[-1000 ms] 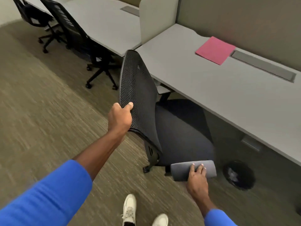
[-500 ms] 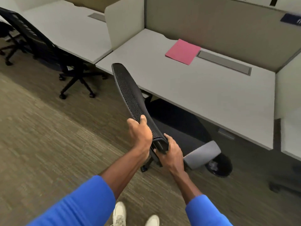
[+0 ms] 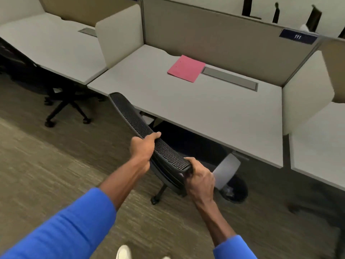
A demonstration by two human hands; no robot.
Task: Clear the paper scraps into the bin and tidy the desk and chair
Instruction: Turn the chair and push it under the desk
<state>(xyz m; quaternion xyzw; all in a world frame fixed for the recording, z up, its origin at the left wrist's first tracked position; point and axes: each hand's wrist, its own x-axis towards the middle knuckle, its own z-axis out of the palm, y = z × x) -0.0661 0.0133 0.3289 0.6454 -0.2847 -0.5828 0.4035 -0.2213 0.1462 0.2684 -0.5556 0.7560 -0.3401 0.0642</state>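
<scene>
A black mesh-backed office chair point(image 3: 130, 116) stands in front of the grey desk point(image 3: 196, 113), its seat partly under the desk edge. My left hand point(image 3: 142, 146) grips the top edge of the chair back. My right hand point(image 3: 199, 178) grips the same edge at its right corner. The chair's grey armrest point(image 3: 226, 171) shows to the right of my right hand. A round black bin point(image 3: 236, 191) sits on the carpet just behind the armrest, with pale scraps inside. A pink folder point(image 3: 185, 68) lies flat near the back of the desk.
Beige partition walls point(image 3: 214, 40) enclose the desk on three sides. A grey cable tray cover point(image 3: 229, 78) is set in the desk beside the folder. Another black chair point(image 3: 61, 101) stands at the neighbouring desk on the left. My white shoe point(image 3: 124, 252) is on the carpet.
My right hand left the armrest and took the chair back's right corner. The chair turned and moved in toward the desk, and my view shifted to the right.
</scene>
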